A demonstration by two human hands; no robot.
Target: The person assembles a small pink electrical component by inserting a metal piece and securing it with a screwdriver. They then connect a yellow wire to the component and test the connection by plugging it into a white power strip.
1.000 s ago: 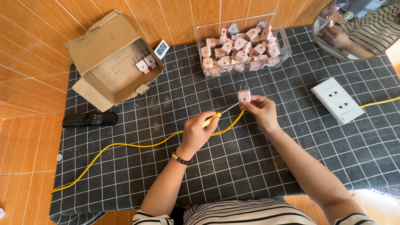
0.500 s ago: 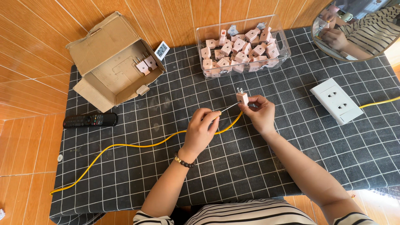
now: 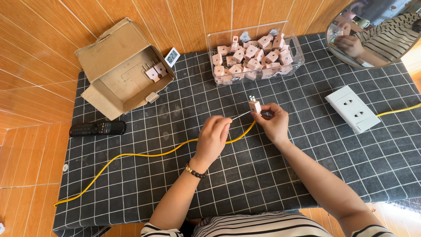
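**A:** Starting big: a dark checked cloth (image 3: 307, 166) is covering the table, and a cardboard box (image 3: 118, 66) is lying open on its side at the far left corner, with two pinkish plugs sitting inside it.

**B:** And at the far edge a clear plastic bin (image 3: 254, 52) is holding a heap of the same plugs. A round mirror (image 3: 372, 33) is showing at the top right corner.

**A:** A white socket block (image 3: 353, 109) is lying to the right, well apart from the hands. A black remote (image 3: 97, 128) is resting at the left, near the box.

**B:** Now the yellow cable (image 3: 144, 154) is running from the lower left edge up to the middle of the cloth, between both hands.

**A:** The left hand (image 3: 213, 138) is pinching closed on the cable just behind its bare end, a beaded bracelet showing at the wrist.

**B:** The right hand (image 3: 274, 123) is clamping its fingers on a small plug (image 3: 254, 105), holding it above the cloth with its prongs pointing up.

**A:** The thin bare wire end (image 3: 240, 116) is reaching across to the plug; whether it is touching, I cannot tell.
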